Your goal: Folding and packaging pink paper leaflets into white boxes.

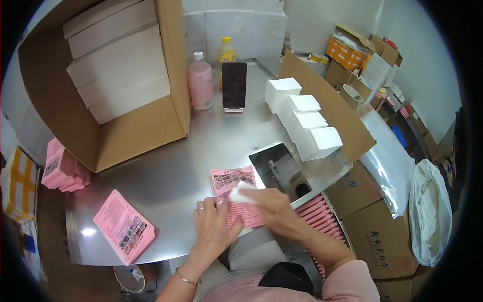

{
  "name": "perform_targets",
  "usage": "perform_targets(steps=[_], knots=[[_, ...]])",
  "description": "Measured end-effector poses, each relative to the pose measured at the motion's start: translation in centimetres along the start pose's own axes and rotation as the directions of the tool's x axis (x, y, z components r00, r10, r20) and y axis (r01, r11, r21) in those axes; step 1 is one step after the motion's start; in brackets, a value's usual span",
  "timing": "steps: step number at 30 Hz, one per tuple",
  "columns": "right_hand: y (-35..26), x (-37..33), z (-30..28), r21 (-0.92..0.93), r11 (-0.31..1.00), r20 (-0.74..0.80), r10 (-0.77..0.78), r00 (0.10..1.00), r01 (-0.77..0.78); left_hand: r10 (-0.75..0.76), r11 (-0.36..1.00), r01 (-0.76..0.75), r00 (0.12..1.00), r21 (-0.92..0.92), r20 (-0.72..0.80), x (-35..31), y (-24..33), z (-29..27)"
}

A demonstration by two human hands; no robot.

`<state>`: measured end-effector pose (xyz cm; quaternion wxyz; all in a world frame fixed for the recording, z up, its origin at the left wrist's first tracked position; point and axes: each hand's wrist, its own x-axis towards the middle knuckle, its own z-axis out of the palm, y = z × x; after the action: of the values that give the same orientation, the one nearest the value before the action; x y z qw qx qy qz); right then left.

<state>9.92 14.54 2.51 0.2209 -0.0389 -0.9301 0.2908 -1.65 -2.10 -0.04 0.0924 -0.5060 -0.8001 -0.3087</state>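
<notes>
In front of me on the metal table lies a stack of pink printed packets (232, 176). My left hand (214, 229) rests at the left edge of the upper pink packet (249, 217), its thumb across the packet and its fingers bent along the edge. My right hand (275, 209), slightly smeared by motion, grips a folded white paper napkin (243, 189) over the packet. The napkin's lower part is hidden, so I cannot tell whether it is inside the packet. Several stacks of white napkins (308, 118) stand beyond my right hand.
A recessed opening (282, 168) sits in the table (171, 201) right of the packets. More pink packets (126, 226) lie left. A large carton (141, 143) holds white blocks. Behind stand a phone (234, 85), a pink bottle (200, 83) and a yellow-capped bottle (227, 50). Pink packets (319, 214) fill a drawer.
</notes>
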Motion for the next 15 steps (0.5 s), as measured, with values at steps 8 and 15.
perform_targets(steps=[8,15], knots=[[0.5,1.5,4.9,-0.448,0.862,0.037,-0.247,0.968,0.237,-0.011,0.999,0.019,0.986,-0.048,0.169,1.7,0.0,-1.4],[9.1,2.2,4.2,-0.497,0.862,-0.059,0.079,0.995,-0.098,-0.107,0.953,0.198,0.927,-0.228,0.36,-0.3,2.0,-5.3]])
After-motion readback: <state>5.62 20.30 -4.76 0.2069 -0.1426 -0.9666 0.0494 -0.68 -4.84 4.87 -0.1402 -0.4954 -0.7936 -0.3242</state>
